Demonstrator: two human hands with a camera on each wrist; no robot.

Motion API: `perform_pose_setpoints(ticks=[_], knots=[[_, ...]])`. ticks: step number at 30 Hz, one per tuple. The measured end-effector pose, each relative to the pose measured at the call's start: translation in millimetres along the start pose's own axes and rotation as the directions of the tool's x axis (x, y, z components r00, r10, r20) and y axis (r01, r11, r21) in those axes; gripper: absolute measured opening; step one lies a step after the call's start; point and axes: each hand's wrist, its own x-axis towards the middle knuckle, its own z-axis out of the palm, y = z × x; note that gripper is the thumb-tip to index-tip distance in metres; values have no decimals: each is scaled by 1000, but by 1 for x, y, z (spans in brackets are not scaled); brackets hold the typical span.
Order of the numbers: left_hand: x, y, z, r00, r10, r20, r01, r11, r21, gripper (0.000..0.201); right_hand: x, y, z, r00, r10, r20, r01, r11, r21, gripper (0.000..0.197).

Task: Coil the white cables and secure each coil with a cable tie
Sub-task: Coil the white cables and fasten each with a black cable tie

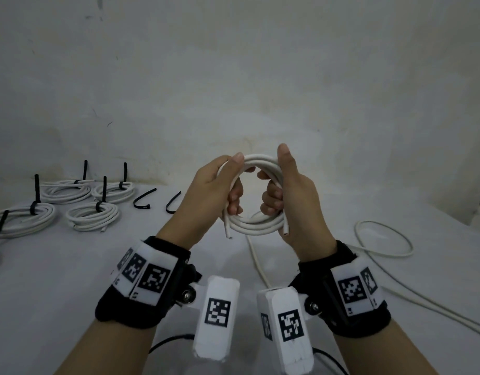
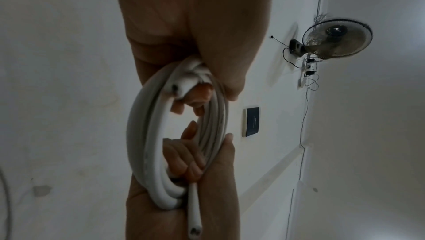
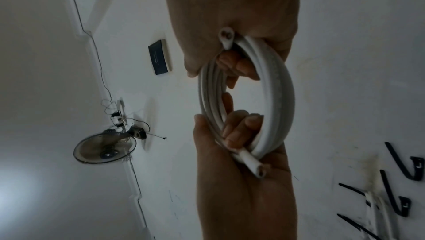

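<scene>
Head view: your left hand (image 1: 206, 190) and right hand (image 1: 290, 196) clamped opposite sides of the coil (image 1: 256, 226); stiff, springy cable, likely unwinding if you loosened either side.

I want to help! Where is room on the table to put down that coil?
Bare table lies in front of the tied coils, left of the left hand. The back left is crowded with coils and loose ties; a loose cable covers the right.

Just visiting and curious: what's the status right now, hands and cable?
Left hand and right hand both grip white coil, held above table. No tie on it. Spare ties lie left. Nothing in the way.
</scene>
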Motion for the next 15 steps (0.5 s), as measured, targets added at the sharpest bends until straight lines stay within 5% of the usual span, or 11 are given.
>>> perform_pose_setpoints(ticks=[5, 8, 11, 15], knots=[[-16, -8, -28, 990, -1, -141, 3, 1000, 13, 27, -2, 19, 25, 1000, 1, 10, -1, 999, 40, 47], [-32, -17, -59, 990, 43, -133, -31, 995, 92, 37, 0, 40, 51, 998, 27, 60, -26, 999, -20, 47], [-41, -28, -91, 978, 62, -199, -32, 988, 152, 32, 4, 62, 80, 979, 91, 182, -77, 994, -81, 49], [-47, -46, -129, 906, 25, -423, 20, 995, 102, 27, 18, 82, 110, 883, 207, 420, -98, 959, -266, 59]])
